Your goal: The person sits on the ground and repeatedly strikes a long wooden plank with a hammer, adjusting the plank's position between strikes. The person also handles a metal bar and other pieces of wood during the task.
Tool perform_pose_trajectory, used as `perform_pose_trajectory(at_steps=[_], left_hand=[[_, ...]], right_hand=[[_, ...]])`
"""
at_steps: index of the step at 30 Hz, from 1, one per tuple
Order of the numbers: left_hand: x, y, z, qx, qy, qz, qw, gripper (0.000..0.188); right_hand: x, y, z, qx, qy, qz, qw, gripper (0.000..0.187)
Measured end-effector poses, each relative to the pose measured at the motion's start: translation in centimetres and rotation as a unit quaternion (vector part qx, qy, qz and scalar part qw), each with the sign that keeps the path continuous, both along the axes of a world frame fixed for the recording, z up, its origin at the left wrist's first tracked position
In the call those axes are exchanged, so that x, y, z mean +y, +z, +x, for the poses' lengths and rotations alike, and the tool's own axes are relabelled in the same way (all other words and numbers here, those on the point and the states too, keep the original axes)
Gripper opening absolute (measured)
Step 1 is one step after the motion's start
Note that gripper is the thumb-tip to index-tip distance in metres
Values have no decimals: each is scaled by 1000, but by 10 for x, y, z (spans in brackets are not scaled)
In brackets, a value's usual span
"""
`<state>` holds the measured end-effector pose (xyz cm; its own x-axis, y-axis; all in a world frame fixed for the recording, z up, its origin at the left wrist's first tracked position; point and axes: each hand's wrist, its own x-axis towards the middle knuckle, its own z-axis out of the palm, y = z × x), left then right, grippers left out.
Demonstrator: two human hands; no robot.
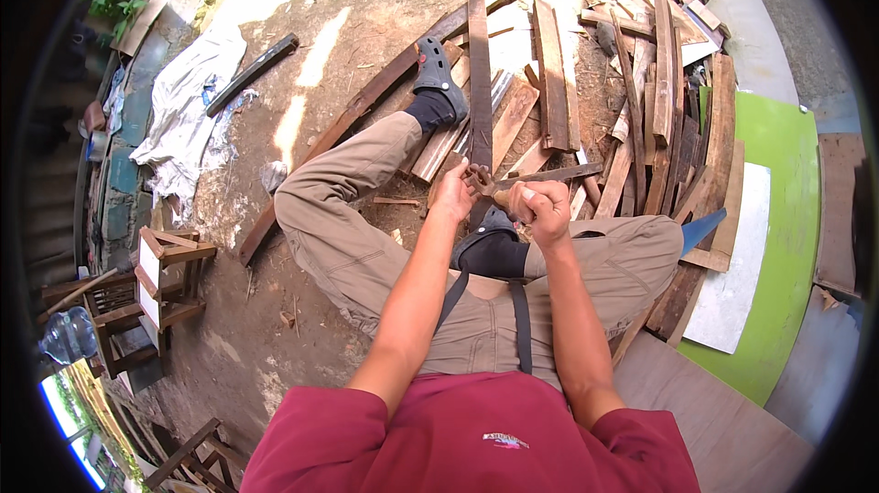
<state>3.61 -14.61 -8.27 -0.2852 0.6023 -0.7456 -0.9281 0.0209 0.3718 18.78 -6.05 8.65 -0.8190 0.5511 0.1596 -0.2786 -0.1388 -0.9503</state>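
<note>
My right hand (542, 206) is closed round the light wooden handle of a hand tool, its brownish metal end (484, 182) pointing left. My left hand (450, 193) has its fingers curled at that metal end; whatever they pinch is too small to make out. Both hands are over a long dark wooden board (479, 63) that runs away from me between my legs. A shorter dark wood strip (563, 173) lies just beyond my right hand, angled to the right. My shoe (438, 81) rests left of the board.
Several loose planks (659, 118) lie heaped on the right. A long beam (366, 95) crosses the ground under my left leg. Beside my right thigh a blue flat piece (703, 229) sticks out. A green panel (787, 218) lies far right; a small wooden frame (169, 282) stands left.
</note>
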Motion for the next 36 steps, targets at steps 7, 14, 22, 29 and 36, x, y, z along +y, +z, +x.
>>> perform_pose_trajectory(at_steps=[7,14,22,29,36], left_hand=[[15,27,24,-29,175,-24,984,54],[8,12,11,147,143,-57,977,44],[-15,-5,-14,160,34,-177,971,48],[13,-1,27,280,-200,-45,938,41],[5,-46,12,315,-96,-183,926,41]], right_hand=[[-14,-15,-10,-114,8,67,991,29],[-24,-10,-18,-120,11,137,983,29],[3,-34,13,-202,-109,96,969,31],[-1,-32,2,-200,-175,114,957,35],[10,-34,-6,-180,-340,14,923,42]])
